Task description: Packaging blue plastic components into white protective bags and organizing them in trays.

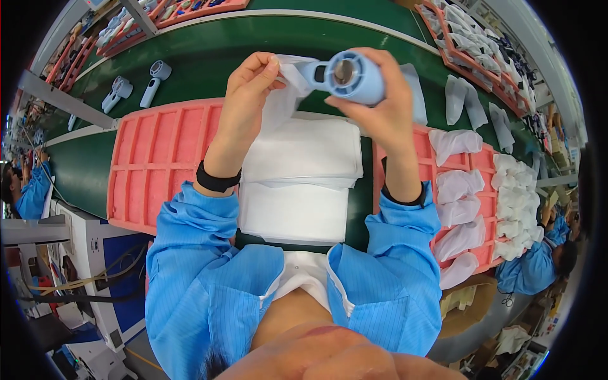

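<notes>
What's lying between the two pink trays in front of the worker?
In the head view, a stack of white pouches fills the gap between the left pink tray and right pink tray.

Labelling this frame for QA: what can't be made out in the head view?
- Handle of the light blue handheld device: hidden by the right hand and white pouch.
- Left hand fingertips: tucked into the pouch.
- Wrapped items in the right pink tray: covered by white pouches.
- Far trays at the top edge: cut off, bent, too small.

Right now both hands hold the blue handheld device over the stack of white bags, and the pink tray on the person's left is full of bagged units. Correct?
Not quite. In the head view the pink tray on the person's left has empty compartments. The rest holds: the left hand and right hand hold the blue handheld device over the stack of white bags.
</notes>
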`<state>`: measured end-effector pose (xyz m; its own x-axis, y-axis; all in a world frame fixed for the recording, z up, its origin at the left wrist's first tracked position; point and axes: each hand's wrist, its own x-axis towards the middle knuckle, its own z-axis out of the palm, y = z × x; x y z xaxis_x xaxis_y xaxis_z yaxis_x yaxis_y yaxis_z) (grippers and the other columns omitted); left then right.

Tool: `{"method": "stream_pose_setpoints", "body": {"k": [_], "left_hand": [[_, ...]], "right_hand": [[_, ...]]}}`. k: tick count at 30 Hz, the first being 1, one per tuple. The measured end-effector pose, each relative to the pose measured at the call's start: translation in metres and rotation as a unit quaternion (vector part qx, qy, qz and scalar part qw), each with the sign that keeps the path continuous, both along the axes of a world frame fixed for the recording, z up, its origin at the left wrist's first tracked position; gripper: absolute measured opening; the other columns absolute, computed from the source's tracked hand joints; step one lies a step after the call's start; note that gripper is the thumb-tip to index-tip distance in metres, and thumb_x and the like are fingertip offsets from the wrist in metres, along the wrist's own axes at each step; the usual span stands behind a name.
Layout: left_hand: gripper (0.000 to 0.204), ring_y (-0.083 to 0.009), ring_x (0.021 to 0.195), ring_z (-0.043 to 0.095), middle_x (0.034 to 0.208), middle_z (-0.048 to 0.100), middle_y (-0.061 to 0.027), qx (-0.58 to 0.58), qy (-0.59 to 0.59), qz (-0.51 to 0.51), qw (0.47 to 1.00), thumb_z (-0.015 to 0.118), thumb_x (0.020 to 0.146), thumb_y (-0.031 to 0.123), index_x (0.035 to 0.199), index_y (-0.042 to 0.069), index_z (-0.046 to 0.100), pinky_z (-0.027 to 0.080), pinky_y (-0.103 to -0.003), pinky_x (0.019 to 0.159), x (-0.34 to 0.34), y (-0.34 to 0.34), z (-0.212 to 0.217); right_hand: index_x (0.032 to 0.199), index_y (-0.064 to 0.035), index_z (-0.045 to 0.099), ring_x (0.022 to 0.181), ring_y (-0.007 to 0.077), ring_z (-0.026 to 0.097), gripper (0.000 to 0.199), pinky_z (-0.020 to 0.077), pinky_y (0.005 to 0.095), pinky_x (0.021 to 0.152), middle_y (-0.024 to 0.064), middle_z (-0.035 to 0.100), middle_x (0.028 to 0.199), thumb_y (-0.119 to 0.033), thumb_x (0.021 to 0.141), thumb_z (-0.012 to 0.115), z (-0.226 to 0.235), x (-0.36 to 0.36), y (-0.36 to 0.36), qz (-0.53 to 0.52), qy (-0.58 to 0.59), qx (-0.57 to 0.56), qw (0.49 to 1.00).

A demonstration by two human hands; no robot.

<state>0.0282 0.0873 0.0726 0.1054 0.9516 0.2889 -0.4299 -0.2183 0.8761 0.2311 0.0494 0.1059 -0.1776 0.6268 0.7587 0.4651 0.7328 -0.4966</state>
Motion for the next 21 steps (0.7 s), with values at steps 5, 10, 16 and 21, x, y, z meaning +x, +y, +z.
{"method": "stream_pose_setpoints", "body": {"k": [5,10,16,21], "left_hand": [[0.014,-0.0097,0.084,0.056,0.085,0.061,0.0003,-0.018,0.035,-0.085,0.996,0.058,0.093,0.019,0.097,0.006,0.06,0.042,-0.023,0.077,-0.013,0.005,0.001],[0.012,-0.0104,0.084,0.056,0.088,0.062,-0.0006,0.007,0.019,-0.045,0.999,0.057,0.093,0.017,0.096,0.006,0.06,0.043,-0.024,0.078,-0.004,-0.003,0.002],[0.012,-0.0099,0.083,0.057,0.09,0.063,-0.0003,0.046,-0.061,-0.061,0.995,0.058,0.093,0.016,0.097,0.005,0.06,0.043,-0.024,0.078,0.005,-0.02,0.009],[0.008,-0.0145,0.078,0.058,0.087,0.063,-0.0047,0.184,0.115,0.054,0.975,0.064,0.086,0.006,0.093,0.002,0.064,0.046,-0.026,0.069,0.017,-0.038,0.005]], "right_hand": [[0.111,-0.0052,0.056,0.096,0.016,0.059,0.061,0.0484,0.0299,0.082,0.0057,0.061,0.103,-0.002,0.057,0.085,0.009,0.022,-0.008,0.011,0.109,-0.033,0.993],[0.114,-0.0037,0.056,0.094,0.0191,0.06,0.064,0.0503,0.0302,0.078,0.0078,0.06,0.106,-0.001,0.056,0.084,0.003,0.006,-0.001,0.011,0.012,0.008,1.0],[0.12,-0.0031,0.055,0.09,0.0267,0.06,0.072,0.0516,0.0312,0.071,0.0115,0.055,0.107,0.0,0.053,0.083,-0.028,-0.03,0.01,-0.036,-0.083,0.063,0.994],[0.123,-0.0049,0.055,0.088,0.0295,0.059,0.074,0.0517,0.0326,0.068,0.0127,0.053,0.105,0.002,0.053,0.08,-0.026,-0.027,0.01,-0.094,-0.092,0.071,0.989]]}}
